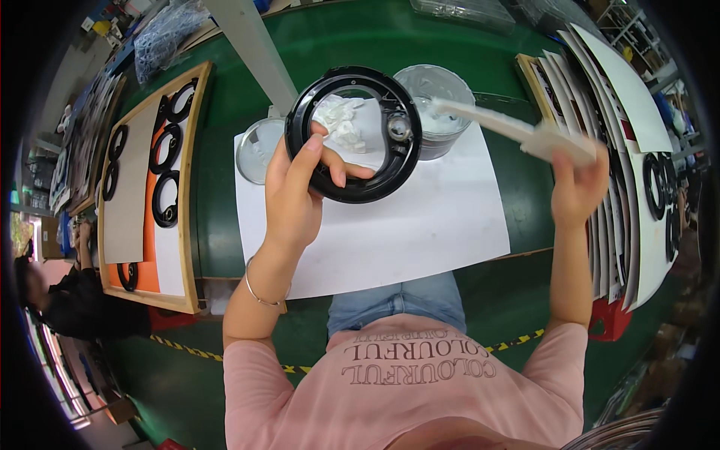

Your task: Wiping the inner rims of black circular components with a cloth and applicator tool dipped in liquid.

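This looks like a workshop or factory floor. A green bench [219, 236] bears a wooden tray [193, 195] of black rings [156, 201], much like the ring [358, 193] in the person's hand. Boards [604, 240] stand stacked at the right, striped hazard tape [202, 351] marks the green floor [191, 390], and a co-worker [94, 304] in dark clothing is at the left.

Pink lettered T-shirt [405, 401], blue jeans [397, 301], thin silver bangle [257, 298]
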### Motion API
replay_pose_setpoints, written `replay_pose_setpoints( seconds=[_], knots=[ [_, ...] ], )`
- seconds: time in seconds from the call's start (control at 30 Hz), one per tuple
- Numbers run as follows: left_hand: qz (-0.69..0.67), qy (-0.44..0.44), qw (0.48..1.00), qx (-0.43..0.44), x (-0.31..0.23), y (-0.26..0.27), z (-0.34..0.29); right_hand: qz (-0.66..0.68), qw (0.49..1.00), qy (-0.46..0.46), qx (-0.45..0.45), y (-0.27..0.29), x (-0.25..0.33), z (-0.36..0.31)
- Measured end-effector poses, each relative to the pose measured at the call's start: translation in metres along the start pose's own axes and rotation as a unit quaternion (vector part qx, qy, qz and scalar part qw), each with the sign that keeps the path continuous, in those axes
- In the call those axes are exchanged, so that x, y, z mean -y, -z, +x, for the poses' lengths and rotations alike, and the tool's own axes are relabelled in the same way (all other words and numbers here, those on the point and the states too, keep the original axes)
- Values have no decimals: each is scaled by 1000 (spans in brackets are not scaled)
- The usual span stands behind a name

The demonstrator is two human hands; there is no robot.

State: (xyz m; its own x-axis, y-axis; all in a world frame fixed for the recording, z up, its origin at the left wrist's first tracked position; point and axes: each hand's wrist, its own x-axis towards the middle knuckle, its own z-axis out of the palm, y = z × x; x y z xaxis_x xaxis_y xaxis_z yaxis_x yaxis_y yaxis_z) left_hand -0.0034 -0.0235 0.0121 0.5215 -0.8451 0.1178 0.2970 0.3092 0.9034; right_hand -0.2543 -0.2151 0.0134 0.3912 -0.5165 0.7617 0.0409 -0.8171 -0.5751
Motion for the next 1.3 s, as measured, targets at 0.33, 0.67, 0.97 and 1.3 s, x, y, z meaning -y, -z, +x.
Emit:
replay_pose_setpoints(
  seconds=[0.33,0.67,0.97,1.3],
  knots=[
    [-10,15,999,30,-8,-15,-1,-170,907,342,178,-3,56,6],
    [-26,15,999,12,-9,-10,-5,-247,867,379,210,-5,60,-4],
    [19,-13,999,25,-11,-11,-8,-102,958,225,146,-1,49,-4],
    [28,-18,999,-10,-2,13,-14,-234,928,237,168,-36,16,-1]
  ],
)
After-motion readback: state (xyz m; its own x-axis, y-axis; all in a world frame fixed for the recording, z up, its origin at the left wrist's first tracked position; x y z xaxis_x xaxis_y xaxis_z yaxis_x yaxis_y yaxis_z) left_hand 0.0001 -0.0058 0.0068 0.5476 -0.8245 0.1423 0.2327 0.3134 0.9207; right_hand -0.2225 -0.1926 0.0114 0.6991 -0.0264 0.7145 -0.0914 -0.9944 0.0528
